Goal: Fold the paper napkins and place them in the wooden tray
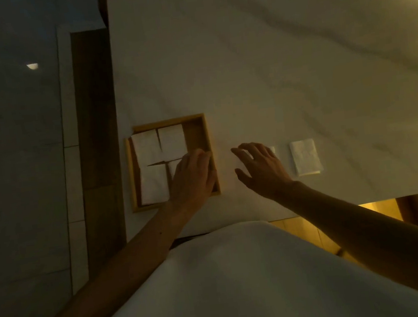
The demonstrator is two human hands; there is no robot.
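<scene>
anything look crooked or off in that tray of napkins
Slightly. In the wooden tray, the far-left napkin sits tilted, its corner riding over the tray's left rim, leaving a wedge-shaped gap to the napkin beside it. Nothing looks torn or spilled.

Six napkins (305, 156), one wooden tray (170, 121)
</scene>
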